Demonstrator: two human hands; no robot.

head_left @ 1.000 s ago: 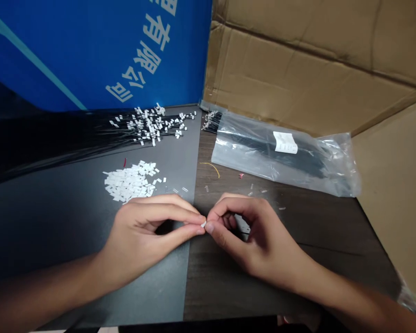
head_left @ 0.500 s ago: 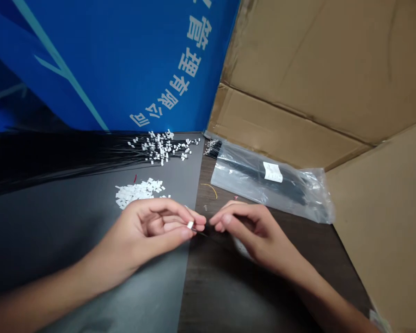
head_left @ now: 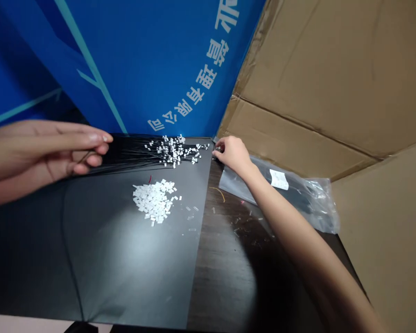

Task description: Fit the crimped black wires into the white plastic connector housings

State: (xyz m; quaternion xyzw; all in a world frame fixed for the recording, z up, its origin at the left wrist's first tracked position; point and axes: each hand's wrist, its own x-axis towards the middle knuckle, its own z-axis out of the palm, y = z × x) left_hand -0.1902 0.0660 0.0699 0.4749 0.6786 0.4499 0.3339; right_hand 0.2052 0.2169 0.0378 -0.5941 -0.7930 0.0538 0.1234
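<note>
A thin dark wire (head_left: 87, 156) crosses the fingers of the left hand (head_left: 52, 155), at far left above the grey mat; the thumb is pressed to the forefinger, nearly closed on it, the other fingers loosely curled. A slender dark line, slightly bowed, runs down the smooth mat (head_left: 135, 273) below; whether it is the same wire, I cannot tell. The right hand (head_left: 232, 150) curls over small shiny metal tips (head_left: 217, 150) at the mouth of a clear, crinkled plastic bag (head_left: 324, 203); its fingertips are bunched, but I cannot tell whether they grip a tip. A white paper label (head_left: 279, 179) sits on the bag.

Between the hands, a bundle of straight black wires (head_left: 131, 150) ends in small white plastic blocks (head_left: 173, 150). Nearer lies a heap of loose, flat white pieces (head_left: 154, 201). Clear slivers and a curved yellow strand (head_left: 219, 193) dot the wood-grain table (head_left: 215, 277). Behind stand a glossy blue panel (head_left: 142, 60) and creased brown cardboard (head_left: 333, 78).
</note>
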